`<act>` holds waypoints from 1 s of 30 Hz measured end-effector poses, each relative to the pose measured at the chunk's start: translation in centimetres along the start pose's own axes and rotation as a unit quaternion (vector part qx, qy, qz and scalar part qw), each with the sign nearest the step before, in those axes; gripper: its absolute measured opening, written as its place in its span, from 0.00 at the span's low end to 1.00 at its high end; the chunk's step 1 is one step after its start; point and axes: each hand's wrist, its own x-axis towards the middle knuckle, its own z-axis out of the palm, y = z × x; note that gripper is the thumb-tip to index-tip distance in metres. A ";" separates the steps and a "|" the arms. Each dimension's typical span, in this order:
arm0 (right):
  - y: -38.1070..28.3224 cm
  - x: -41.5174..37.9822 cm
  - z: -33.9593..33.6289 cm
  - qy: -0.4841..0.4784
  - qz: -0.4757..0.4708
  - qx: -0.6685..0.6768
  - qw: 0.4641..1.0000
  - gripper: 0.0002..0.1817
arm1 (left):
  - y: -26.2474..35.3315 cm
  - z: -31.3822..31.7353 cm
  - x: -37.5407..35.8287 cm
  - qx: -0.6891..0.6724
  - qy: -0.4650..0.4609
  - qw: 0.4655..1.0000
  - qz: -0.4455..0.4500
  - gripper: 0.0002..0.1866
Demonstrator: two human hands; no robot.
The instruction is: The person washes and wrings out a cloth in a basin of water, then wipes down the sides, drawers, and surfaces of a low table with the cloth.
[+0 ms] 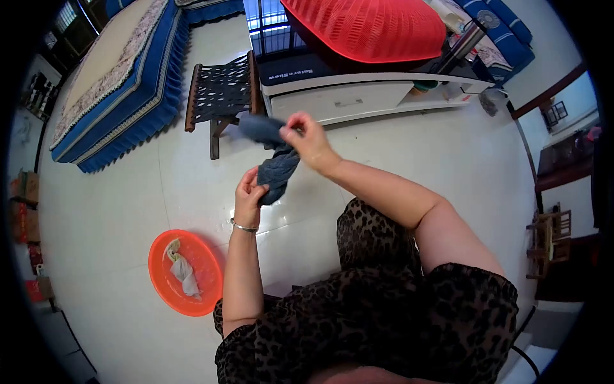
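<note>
Head cam, wide-angle, facing fwd & down, hands [309, 142] nr

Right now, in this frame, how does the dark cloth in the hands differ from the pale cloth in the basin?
The dark cloth is blue-grey; the pale cloth is whitish with a yellowish end. The dark cloth is held up between the left hand and right hand, partly blurred; the pale cloth lies in the orange basin, untouched. Both look crumpled.
</note>
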 end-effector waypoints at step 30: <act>-0.2 29.4 -10.1 0.037 -0.193 -0.096 0.976 0.16 | 4.5 15.8 14.3 0.207 0.080 0.957 0.186 0.17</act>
